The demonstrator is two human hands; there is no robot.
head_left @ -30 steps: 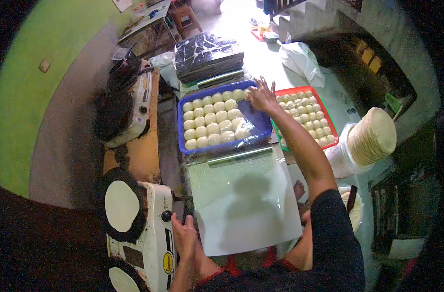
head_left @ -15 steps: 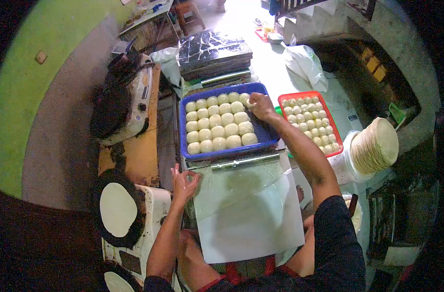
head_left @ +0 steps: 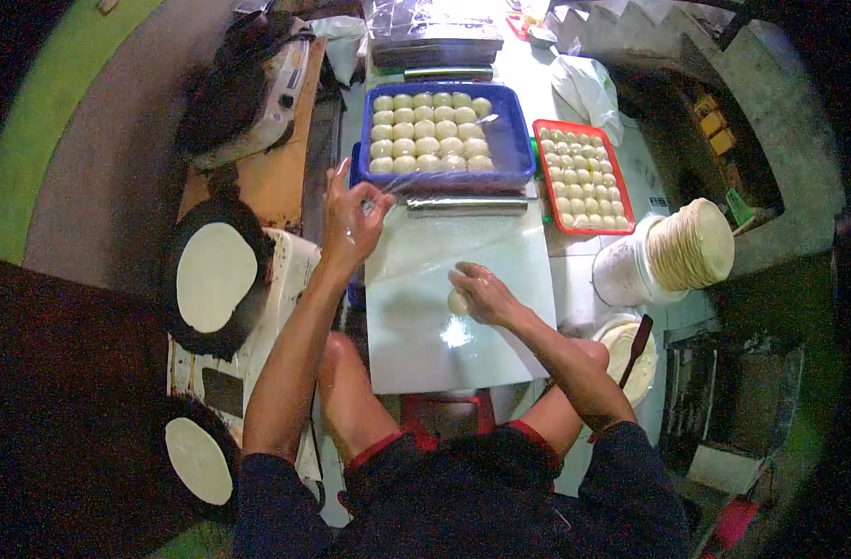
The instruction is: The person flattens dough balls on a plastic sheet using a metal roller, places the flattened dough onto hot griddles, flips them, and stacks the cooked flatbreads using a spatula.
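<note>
A pale dough ball (head_left: 457,302) lies on the white work sheet (head_left: 425,349), with the fingers of my right hand (head_left: 484,293) closed on it. My left hand (head_left: 353,219) is raised at the sheet's upper left, thumb and forefinger pinched on the edge of a clear plastic film (head_left: 416,238). Beyond the sheet, a metal rod (head_left: 467,206) lies below the blue tray (head_left: 517,140), which holds rows of dough balls. Smaller dough balls sit in the red tray (head_left: 565,226) at the right.
Flat dough rounds (head_left: 216,277) lie on dark griddles over a white stove (head_left: 290,270) at the left. At the right stand a stack of flatbreads (head_left: 691,247) on a white bucket (head_left: 621,270) and a bowl with a dark-handled tool (head_left: 637,349). A dark block (head_left: 435,42) stands behind.
My right hand has come from the blue tray to the sheet with a dough ball. My left hand has risen, lifting the film's edge. The view has tilted downward.
</note>
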